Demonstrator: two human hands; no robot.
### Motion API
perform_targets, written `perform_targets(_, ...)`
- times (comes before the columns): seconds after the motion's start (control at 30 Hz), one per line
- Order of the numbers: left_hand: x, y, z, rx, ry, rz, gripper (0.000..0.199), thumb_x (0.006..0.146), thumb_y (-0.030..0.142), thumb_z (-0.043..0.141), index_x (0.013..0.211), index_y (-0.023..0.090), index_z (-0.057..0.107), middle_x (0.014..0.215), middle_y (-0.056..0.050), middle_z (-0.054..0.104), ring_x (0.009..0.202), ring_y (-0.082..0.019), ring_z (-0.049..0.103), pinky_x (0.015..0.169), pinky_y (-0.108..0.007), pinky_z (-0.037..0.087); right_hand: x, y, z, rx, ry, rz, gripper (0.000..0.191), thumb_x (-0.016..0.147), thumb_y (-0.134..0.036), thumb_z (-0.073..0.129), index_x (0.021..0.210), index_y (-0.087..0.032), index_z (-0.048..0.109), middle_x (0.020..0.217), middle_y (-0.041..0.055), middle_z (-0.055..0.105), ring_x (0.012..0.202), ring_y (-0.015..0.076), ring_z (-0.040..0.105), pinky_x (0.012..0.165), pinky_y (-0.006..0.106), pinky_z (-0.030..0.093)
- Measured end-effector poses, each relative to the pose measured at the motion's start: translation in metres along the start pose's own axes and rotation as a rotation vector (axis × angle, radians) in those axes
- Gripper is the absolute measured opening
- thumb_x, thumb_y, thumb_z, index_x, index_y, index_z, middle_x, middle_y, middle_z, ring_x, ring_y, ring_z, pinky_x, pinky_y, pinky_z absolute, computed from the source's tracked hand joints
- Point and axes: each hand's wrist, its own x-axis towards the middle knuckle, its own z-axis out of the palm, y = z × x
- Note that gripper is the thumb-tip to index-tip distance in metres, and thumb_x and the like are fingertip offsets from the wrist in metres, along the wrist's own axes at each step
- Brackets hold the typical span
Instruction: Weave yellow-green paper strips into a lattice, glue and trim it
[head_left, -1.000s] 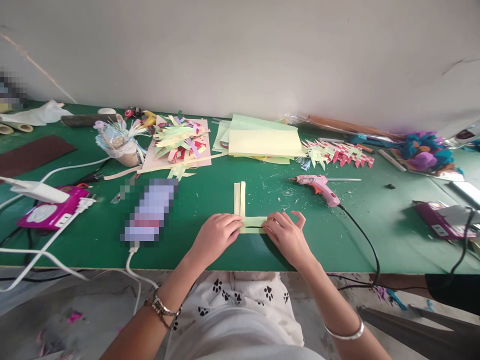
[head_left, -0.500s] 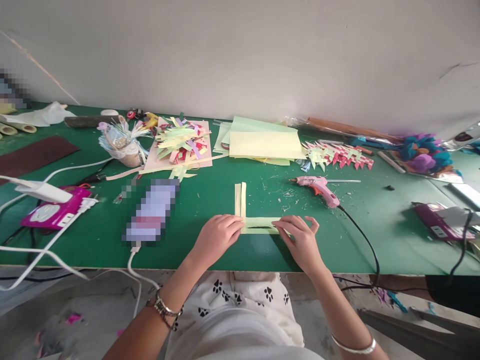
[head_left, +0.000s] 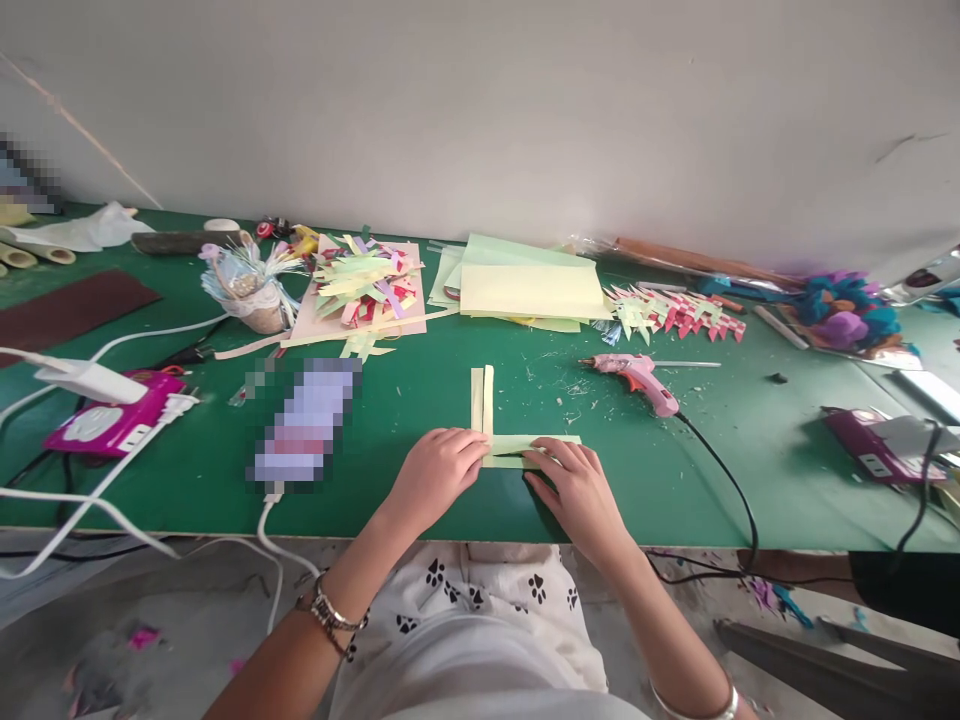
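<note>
Pale yellow paper strips [head_left: 487, 395] stand upright in view, meeting light green strips [head_left: 510, 446] that run to the right, so together they form an L on the green table. At the corner, my left hand [head_left: 442, 468] has its fingers closed on the paper. My right hand [head_left: 574, 485] rests over the green strips with its fingertips on them, thumb apart below. Part of the strips lies hidden under the fingers of both hands.
A pink glue gun [head_left: 637, 378] lies to the right, its cable trailing off the front edge. A phone [head_left: 304, 420] lies left. Paper sheets [head_left: 532, 288], a strip pile [head_left: 364, 280] and woven pieces [head_left: 675, 312] sit behind. Purple power strips [head_left: 120, 410] flank both sides.
My right hand has moved left along the green strips, and their right ends now show beyond it. The left hand has stayed at the corner.
</note>
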Motion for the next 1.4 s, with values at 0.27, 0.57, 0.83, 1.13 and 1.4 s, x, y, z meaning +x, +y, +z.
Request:
perform_targets(0.27, -0.002, 0.002, 0.004, -0.010, 0.004, -0.048, 0.022, 0.083, 0.009, 0.045, 0.092, 0.019, 0.061, 0.101, -0.003, 0.065, 0.090, -0.018, 0.061, 0.076, -0.033, 0.047, 0.003, 0.007, -0.005, 0.031, -0.025, 0.063, 0.013, 0.087, -0.026, 0.048, 0.085, -0.021, 0.060, 0.103, 0.0057, 0.058, 0.093, 0.0195, 0.056, 0.089, 0.043, 0.031)
perform_targets(0.57, -0.006, 0.007, 0.005, 0.003, 0.051, -0.064, 0.023, 0.085, 0.011, 0.043, 0.095, 0.020, 0.062, 0.104, -0.003, 0.066, 0.094, -0.018, 0.061, 0.078, -0.033, 0.047, 0.010, 0.008, -0.036, 0.108, -0.082, 0.076, 0.029, 0.085, -0.038, 0.049, 0.061, -0.022, 0.057, 0.112, 0.0029, 0.055, 0.099, 0.0231, 0.052, 0.089, 0.049, 0.025)
perform_targets(0.83, -0.007, 0.014, 0.008, 0.011, 0.067, -0.116, 0.018, 0.084, 0.027, 0.051, 0.094, 0.019, 0.063, 0.106, -0.004, 0.066, 0.095, -0.020, 0.061, 0.079, -0.035, 0.047, 0.013, 0.020, -0.051, 0.015, -0.145, 0.030, 0.034, 0.084, -0.037, 0.050, 0.055, -0.021, 0.055, 0.111, 0.0016, 0.057, 0.099, 0.0240, 0.051, 0.089, 0.055, 0.022)
perform_targets(1.13, -0.003, 0.027, 0.018, 0.089, 0.164, -0.199, 0.032, 0.078, 0.046, 0.057, 0.088, 0.016, 0.061, 0.091, -0.008, 0.068, 0.086, -0.024, 0.062, 0.076, -0.039, 0.047, 0.017, 0.018, -0.065, 0.237, -0.188, 0.005, 0.029, 0.086, -0.035, 0.047, 0.063, -0.022, 0.057, 0.106, 0.0012, 0.057, 0.089, 0.0177, 0.055, 0.090, 0.048, 0.028)
perform_targets(1.4, -0.001, 0.034, 0.020, 0.152, 0.256, -0.233, 0.015, 0.084, 0.026, 0.049, 0.080, 0.019, 0.062, 0.092, -0.003, 0.070, 0.084, -0.019, 0.064, 0.076, -0.033, 0.046, 0.049, -0.012, -0.051, 0.909, -0.182, -0.003, 0.024, 0.085, -0.031, 0.048, 0.068, -0.019, 0.057, 0.085, 0.0030, 0.058, 0.078, 0.0122, 0.055, 0.072, 0.027, 0.044)
